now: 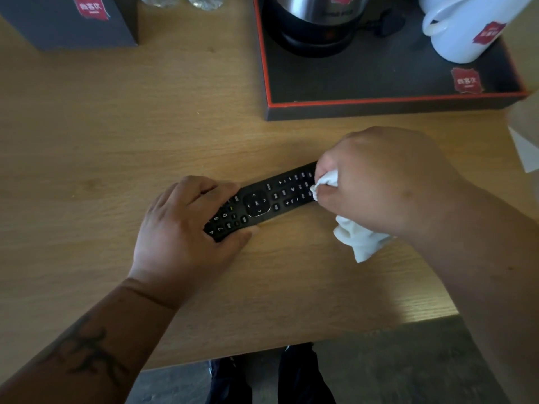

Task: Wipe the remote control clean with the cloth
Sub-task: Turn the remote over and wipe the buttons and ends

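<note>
Right hand (pixel 388 182) clenched on white cloth (pixel 357 237), cloth tip pressed to remote control (pixel 262 202) far end. Left hand (pixel 186 228) clamps remote's numbered end. Remote flat on wooden counter (pixel 116 147), diagonal, near black tray (pixel 379 107).

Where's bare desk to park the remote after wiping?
Widest free patch: wooden desk between the grey box and the tray, above the left hand. Also free: the near edge strip between the forearms. Crowded: the tray, with kettle and white mug, and around the right hand bunching the cloth on the remote.
</note>
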Action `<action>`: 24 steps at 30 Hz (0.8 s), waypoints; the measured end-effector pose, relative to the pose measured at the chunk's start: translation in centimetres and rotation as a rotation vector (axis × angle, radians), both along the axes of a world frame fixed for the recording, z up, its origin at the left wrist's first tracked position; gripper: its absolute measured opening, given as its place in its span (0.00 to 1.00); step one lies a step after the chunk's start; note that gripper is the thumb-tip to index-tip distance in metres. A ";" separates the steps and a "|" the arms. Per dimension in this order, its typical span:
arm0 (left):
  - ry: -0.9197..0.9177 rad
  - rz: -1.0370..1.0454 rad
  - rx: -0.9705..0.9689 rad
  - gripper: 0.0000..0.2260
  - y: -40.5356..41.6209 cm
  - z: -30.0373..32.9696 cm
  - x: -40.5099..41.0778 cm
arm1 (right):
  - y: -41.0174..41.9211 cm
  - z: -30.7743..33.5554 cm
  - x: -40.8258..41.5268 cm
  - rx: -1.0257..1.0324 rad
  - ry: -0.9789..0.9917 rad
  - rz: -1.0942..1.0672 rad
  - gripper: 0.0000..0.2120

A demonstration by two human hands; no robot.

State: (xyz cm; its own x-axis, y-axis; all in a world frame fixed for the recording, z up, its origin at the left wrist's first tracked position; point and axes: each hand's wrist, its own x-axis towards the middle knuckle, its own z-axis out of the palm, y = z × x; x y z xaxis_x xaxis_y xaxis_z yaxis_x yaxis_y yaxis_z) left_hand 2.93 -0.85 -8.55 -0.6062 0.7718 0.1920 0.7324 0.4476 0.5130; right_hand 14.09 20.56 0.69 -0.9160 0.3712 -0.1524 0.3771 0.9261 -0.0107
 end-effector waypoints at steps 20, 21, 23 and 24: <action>-0.010 0.028 -0.022 0.30 0.0 0.0 -0.1 | -0.2 -1.0 0.8 -0.016 0.016 -0.011 0.08; -0.029 0.029 -0.033 0.33 0.0 0.2 -0.2 | -0.4 -1.2 0.8 -0.019 0.013 -0.037 0.08; -0.104 -0.003 -0.052 0.38 -0.2 0.5 -0.4 | -0.3 -1.3 0.9 -0.037 0.006 -0.083 0.06; -0.146 -0.024 -0.053 0.40 -0.4 0.7 -0.6 | -0.3 -1.2 0.9 -0.041 0.006 -0.094 0.06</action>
